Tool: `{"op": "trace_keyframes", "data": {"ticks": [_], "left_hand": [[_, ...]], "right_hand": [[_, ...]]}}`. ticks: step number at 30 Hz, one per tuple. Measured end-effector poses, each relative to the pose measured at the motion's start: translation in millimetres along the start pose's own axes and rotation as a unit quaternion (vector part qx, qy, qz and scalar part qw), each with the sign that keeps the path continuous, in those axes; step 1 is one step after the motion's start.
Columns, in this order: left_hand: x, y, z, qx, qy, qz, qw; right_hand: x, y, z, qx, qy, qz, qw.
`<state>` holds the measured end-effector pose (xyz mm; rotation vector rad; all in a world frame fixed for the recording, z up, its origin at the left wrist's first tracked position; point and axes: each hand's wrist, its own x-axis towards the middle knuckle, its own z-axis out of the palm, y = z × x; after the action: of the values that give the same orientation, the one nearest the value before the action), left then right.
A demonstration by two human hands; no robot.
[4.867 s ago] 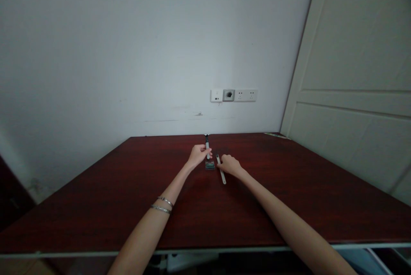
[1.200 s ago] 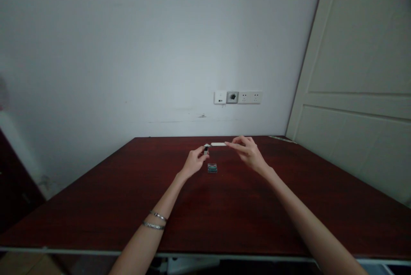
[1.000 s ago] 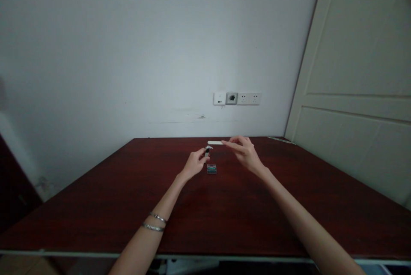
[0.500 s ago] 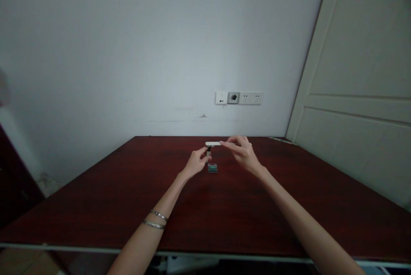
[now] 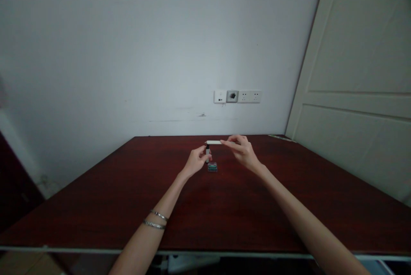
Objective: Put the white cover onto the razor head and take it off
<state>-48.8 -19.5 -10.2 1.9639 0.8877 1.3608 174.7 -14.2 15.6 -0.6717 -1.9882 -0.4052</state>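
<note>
Both my hands are raised over the far middle of a dark red table. My left hand is closed on a small dark and silver stick-like object, held upright. My right hand pinches a thin white strip, held level with its free end just above the top of the object in my left hand. A small greenish clear box lies on the table just below and between the hands. Two bracelets circle my left forearm.
A white wall stands behind the table, carrying a row of sockets. A cream door closes off the right side. A thin light object lies at the table's far right corner.
Earlier both hands rested on the table by the box. They then lifted the two pieces. In the last second the white strip's end has come over the upright object in my left hand.
</note>
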Motion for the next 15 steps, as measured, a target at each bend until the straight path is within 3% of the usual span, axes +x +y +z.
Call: {"op": "trace_keyframes", "data": {"ticks": [6, 11, 15], "left_hand": [[3, -4, -2, -0.019, 0.014, -0.016, 1.0], [2, -7, -1, 0.018, -0.002, -0.002, 1.0], [2, -3, -4, 0.018, 0.005, 0.0, 1.0]], "right_hand": [[-16, 18, 2, 0.012, 0.031, 0.04, 0.999], [7, 1, 4, 0.038, 0.037, 0.013, 0.999], [3, -2, 5, 0.034, 0.021, 0.007, 0.999]]}}
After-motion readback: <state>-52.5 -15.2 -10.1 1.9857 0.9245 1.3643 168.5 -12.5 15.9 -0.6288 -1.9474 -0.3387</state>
